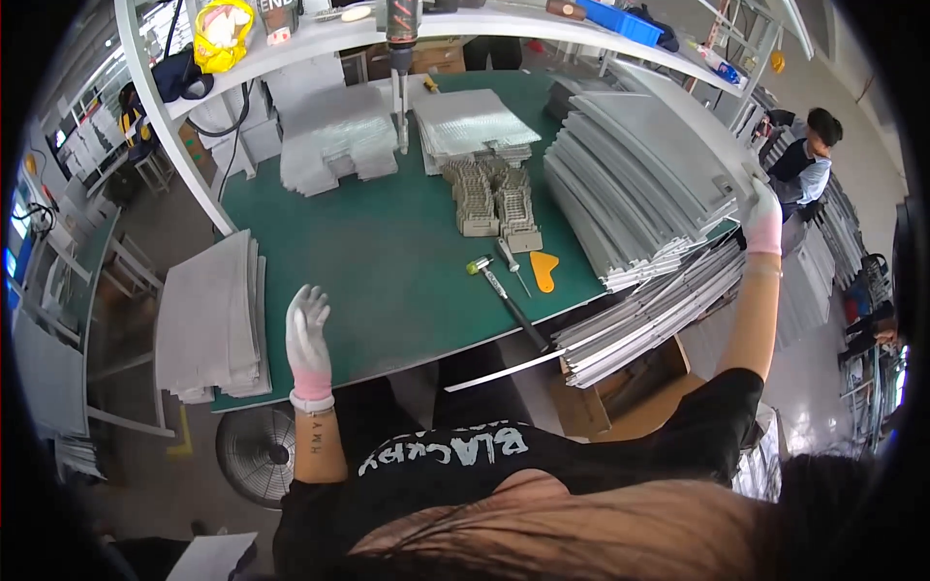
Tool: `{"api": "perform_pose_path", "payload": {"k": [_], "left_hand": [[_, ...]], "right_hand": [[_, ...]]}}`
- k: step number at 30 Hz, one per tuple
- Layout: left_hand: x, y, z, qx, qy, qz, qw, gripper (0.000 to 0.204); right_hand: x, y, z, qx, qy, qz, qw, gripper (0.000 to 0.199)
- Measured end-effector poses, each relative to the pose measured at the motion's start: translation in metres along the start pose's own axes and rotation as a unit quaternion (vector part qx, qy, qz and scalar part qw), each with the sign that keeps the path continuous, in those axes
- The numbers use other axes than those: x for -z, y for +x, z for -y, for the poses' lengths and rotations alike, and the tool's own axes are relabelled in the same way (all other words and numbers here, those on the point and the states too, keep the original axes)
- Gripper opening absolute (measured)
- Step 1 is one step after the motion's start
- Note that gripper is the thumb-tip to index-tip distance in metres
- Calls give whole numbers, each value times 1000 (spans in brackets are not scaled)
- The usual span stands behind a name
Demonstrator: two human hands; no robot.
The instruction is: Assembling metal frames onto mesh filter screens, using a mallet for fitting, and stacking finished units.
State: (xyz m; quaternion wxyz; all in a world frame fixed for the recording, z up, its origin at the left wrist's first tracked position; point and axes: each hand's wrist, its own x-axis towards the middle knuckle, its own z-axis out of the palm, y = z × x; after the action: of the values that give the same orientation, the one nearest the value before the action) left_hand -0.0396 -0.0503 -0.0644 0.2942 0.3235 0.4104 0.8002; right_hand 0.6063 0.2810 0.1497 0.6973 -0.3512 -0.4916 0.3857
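My left hand (pixel 309 339), in a white glove with a pink cuff, is raised over the front edge of the green table mat (pixel 358 271). Its fingers are spread a little and hold nothing. On the far right my right hand (pixel 764 218), gloved the same way, grips the right edge of a flat grey panel (pixel 668 121) on top of a tall stack. The fingertips are partly hidden there. Below that stack lies a bundle of thin pale strips (pixel 649 315). A lower pile of grey panels (pixel 208 315) stands left of my left hand.
Mid-table lie a hammer (pixel 506 300), a screwdriver (pixel 511 261), an orange scraper (pixel 543 271) and stacked metal brackets (pixel 492 201). Behind are two wrapped piles (pixel 339 136) (pixel 475 126). A power driver (pixel 400 44) hangs overhead. A floor fan (pixel 257 455) stands below; a person (pixel 809 160) is at right.
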Motion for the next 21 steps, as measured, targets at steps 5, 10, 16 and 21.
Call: {"api": "perform_pose_path", "payload": {"k": [5,10,16,21], "left_hand": [[43,-57,26,219,174,306,910,44],[6,-136,150,107,513,367,768,58],[-52,-132,243,78,556,486,670,23],[-123,-128,285,-13,476,561,677,20]], "right_hand": [[-16,1,15,7,-519,30,854,45],[-51,-71,10,127,-470,-132,864,50],[-22,-252,-77,-82,-487,2,869,32],[-9,-411,-166,-352,-277,54,892,27]]}}
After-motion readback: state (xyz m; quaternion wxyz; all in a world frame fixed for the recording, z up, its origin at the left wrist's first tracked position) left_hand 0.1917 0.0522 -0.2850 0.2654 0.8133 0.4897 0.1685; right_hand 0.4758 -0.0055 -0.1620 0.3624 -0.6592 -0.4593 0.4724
